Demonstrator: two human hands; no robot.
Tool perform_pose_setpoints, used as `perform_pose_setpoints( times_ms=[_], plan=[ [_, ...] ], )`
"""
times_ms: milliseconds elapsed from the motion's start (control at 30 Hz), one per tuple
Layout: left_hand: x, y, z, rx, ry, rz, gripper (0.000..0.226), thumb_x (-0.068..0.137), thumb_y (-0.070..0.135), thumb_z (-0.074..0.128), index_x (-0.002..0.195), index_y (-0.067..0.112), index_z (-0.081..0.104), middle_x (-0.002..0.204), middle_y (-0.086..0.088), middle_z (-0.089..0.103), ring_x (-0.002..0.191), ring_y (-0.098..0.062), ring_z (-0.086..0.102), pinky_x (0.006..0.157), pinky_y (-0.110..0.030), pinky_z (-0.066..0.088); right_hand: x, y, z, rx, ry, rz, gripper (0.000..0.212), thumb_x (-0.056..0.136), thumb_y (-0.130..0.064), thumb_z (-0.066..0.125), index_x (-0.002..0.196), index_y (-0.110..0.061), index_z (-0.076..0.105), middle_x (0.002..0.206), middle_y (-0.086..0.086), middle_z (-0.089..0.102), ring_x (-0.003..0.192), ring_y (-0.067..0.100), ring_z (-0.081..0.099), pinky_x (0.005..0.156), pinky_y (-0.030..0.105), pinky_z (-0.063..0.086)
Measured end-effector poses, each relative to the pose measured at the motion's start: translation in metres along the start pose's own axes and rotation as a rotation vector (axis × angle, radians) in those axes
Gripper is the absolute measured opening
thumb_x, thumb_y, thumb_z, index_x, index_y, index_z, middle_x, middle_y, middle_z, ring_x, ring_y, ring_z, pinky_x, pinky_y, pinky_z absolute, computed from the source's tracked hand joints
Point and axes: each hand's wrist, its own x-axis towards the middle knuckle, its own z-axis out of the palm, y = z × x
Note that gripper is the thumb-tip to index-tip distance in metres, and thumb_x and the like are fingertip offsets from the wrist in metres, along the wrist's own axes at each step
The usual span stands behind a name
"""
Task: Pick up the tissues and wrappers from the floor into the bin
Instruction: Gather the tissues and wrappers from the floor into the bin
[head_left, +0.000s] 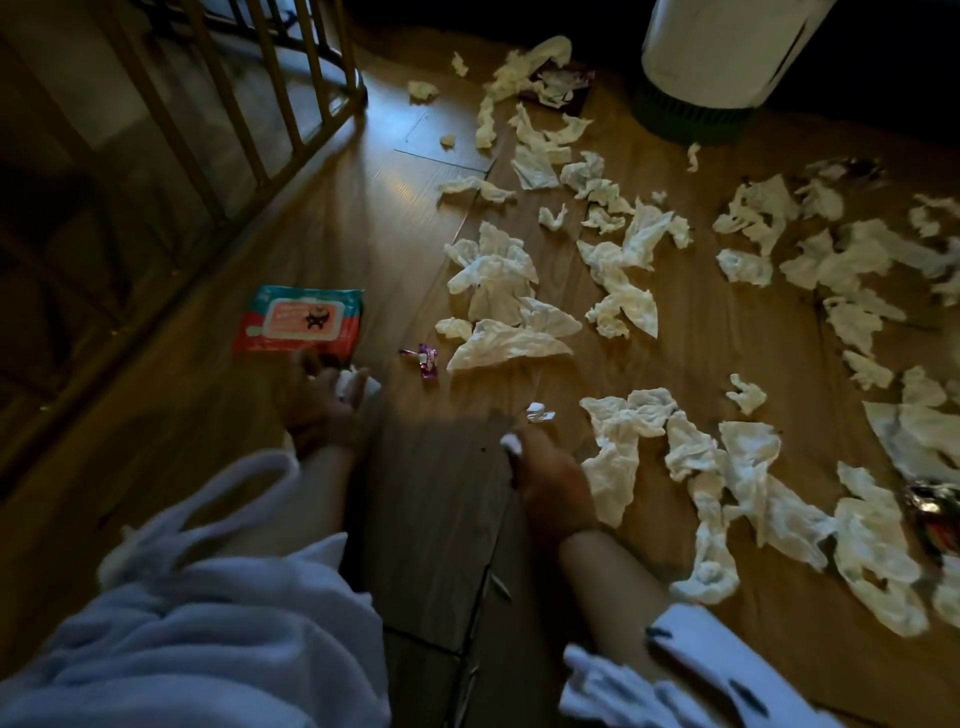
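Observation:
Several crumpled white tissues lie scattered over the wooden floor, thickest at the right. A small purple wrapper lies by the nearest pile. My left hand hovers low over the floor beside a wet-wipe pack, its fingers curled round a small white tissue. My right hand is down at the floor, fingertips close to a small white scrap; its fingers are in shadow. A white bin on a green base stands at the far right.
A wooden slatted rail runs along the left. A dark wrapper lies under tissues near the bin, and a shiny wrapper at the right edge. Pale loose sleeves fill the bottom.

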Motion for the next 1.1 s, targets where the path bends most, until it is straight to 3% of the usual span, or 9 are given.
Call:
perform_pose_setpoints(
  times_ms=[100, 200, 333, 567, 767, 833, 900, 1000, 1100],
  plan=[
    [0.009, -0.014, -0.006, -0.084, -0.062, -0.125, 0.056, 0.089, 0.042, 0.054, 0.127, 0.001, 0.048, 0.137, -0.016, 0.044, 0.128, -0.032, 0.037, 0.103, -0.029, 0.024, 0.036, 0.009, -0.006, -0.069, 0.047, 0.122, 0.028, 0.089, -0.021, 0.055, 0.116, -0.011, 0.055, 0.125, 0.010, 0.051, 0.106, 0.027, 0.055, 0.087, 0.035, 0.047],
    [0.001, -0.028, 0.000, -0.119, -0.085, -0.064, 0.060, 0.079, 0.051, 0.061, 0.114, 0.002, 0.057, 0.123, -0.021, 0.054, 0.115, -0.037, 0.049, 0.105, -0.040, 0.034, 0.045, 0.019, -0.004, -0.107, -0.007, 0.282, 0.030, 0.095, -0.023, 0.042, 0.123, -0.016, 0.049, 0.127, 0.008, 0.049, 0.114, 0.028, 0.051, 0.087, 0.030, 0.039],
    [-0.020, -0.012, 0.000, 0.082, -0.110, 0.057, 0.034, 0.092, 0.030, 0.054, 0.109, 0.002, 0.059, 0.118, -0.021, 0.056, 0.111, -0.036, 0.048, 0.094, -0.043, 0.038, 0.016, 0.008, 0.000, -0.201, -0.185, 0.071, 0.032, 0.095, -0.017, 0.044, 0.127, -0.015, 0.045, 0.130, 0.008, 0.047, 0.112, 0.025, 0.052, 0.093, 0.033, 0.044],
    [-0.038, 0.048, 0.026, -0.193, -0.148, 0.180, 0.033, 0.088, 0.029, 0.060, 0.114, 0.009, 0.056, 0.111, -0.017, 0.060, 0.103, -0.032, 0.057, 0.083, -0.034, 0.043, 0.015, 0.034, -0.040, -0.062, 0.315, 0.299, 0.042, 0.083, -0.026, 0.039, 0.109, 0.000, 0.061, 0.108, 0.021, 0.058, 0.101, 0.033, 0.056, 0.089, 0.036, 0.043],
    [-0.057, 0.071, 0.045, -0.368, -0.198, 0.207, 0.037, 0.089, 0.030, 0.058, 0.125, 0.024, 0.054, 0.126, -0.010, 0.057, 0.113, -0.020, 0.053, 0.092, -0.039, 0.048, -0.013, 0.062, -0.049, -0.321, -0.149, 0.274, 0.057, 0.088, -0.050, 0.050, 0.139, -0.030, 0.036, 0.151, 0.004, 0.030, 0.142, 0.024, 0.023, 0.113, 0.042, 0.023],
    [-0.063, 0.071, 0.048, -0.342, -0.210, 0.222, 0.037, 0.091, 0.028, 0.055, 0.128, 0.023, 0.053, 0.126, -0.011, 0.057, 0.116, -0.023, 0.053, 0.095, -0.040, 0.046, -0.030, 0.050, -0.037, -0.454, -0.060, 0.100, 0.051, 0.079, -0.040, 0.063, 0.127, -0.024, 0.053, 0.131, 0.008, 0.057, 0.121, 0.025, 0.054, 0.101, 0.039, 0.041],
    [-0.068, 0.073, 0.050, -0.297, -0.206, 0.230, 0.034, 0.092, 0.025, 0.054, 0.124, 0.016, 0.057, 0.123, -0.012, 0.058, 0.114, -0.025, 0.054, 0.092, -0.035, 0.045, -0.043, 0.043, -0.024, -0.260, -0.068, 0.018, 0.039, 0.076, -0.028, 0.055, 0.113, -0.016, 0.059, 0.108, 0.014, 0.067, 0.095, 0.030, 0.067, 0.080, 0.040, 0.056],
    [-0.078, 0.085, 0.053, -0.289, -0.223, 0.199, 0.030, 0.090, 0.023, 0.056, 0.116, 0.008, 0.061, 0.118, -0.014, 0.060, 0.112, -0.028, 0.054, 0.093, -0.038, 0.045, -0.045, 0.042, -0.043, -0.050, 0.046, 0.120, 0.040, 0.085, -0.029, 0.047, 0.114, -0.007, 0.061, 0.116, 0.018, 0.062, 0.107, 0.030, 0.060, 0.094, 0.040, 0.049],
    [-0.090, 0.101, 0.062, -0.311, -0.287, 0.267, 0.028, 0.089, 0.023, 0.059, 0.108, 0.004, 0.064, 0.116, -0.015, 0.061, 0.111, -0.028, 0.055, 0.092, -0.036, 0.044, -0.031, 0.057, -0.089, 0.083, 0.445, 0.330, 0.031, 0.087, -0.012, 0.055, 0.116, -0.001, 0.057, 0.117, 0.021, 0.058, 0.110, 0.031, 0.055, 0.096, 0.026, 0.039]
  ],
)
